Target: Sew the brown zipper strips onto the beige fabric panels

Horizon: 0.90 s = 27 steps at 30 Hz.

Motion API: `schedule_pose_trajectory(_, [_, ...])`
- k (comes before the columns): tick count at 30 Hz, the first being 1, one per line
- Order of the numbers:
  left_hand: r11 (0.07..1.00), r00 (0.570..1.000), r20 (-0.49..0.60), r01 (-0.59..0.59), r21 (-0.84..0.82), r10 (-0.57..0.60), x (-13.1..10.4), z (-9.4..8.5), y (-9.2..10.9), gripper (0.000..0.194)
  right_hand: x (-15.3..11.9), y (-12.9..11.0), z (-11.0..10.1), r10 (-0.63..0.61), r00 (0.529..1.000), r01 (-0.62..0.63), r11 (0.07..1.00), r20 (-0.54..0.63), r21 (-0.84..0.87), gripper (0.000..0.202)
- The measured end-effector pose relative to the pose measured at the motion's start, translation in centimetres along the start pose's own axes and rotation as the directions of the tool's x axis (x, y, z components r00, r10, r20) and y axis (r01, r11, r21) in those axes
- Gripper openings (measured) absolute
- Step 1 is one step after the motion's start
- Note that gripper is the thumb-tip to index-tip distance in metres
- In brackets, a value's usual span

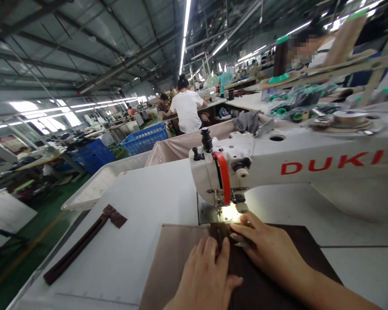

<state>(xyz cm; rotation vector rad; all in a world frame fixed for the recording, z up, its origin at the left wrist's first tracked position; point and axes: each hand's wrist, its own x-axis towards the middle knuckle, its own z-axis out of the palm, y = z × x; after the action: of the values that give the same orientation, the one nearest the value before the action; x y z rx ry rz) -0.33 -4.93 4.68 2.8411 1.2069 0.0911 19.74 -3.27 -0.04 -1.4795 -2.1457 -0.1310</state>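
A brown fabric panel [168, 258], lighter on the left and dark [297, 241] on the right, lies on the table just before the needle of a white sewing machine [213, 181]. A small dark strip [217, 228] sits at its upper edge near the presser foot. My left hand [203, 271] rests flat on the panel, fingers stretched toward that strip and thumb apart. Close to the needle area, my right hand [268, 245] has its fingers curled at the panel's edge. Under them shows a small shiny pointed piece [242, 244], mostly hidden.
On the table's left lies a dark brown fabric strip [80, 245]. Beyond the table edge are a white tray [97, 183], pinkish cloth [177, 144] and a blue crate [145, 138]. A person in a white shirt [187, 110] sits ahead. Thread spools [280, 60] stand at upper right.
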Motion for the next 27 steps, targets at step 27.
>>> schedule_pose_trajectory(27, [0.994, 0.979, -0.18, -0.1, -0.041, 0.091, 1.0, 2.8, -1.7, 0.055, 0.2, 0.6, -1.0, -0.307, 0.944, 0.314, 0.948, -0.123, 0.042, 0.053])
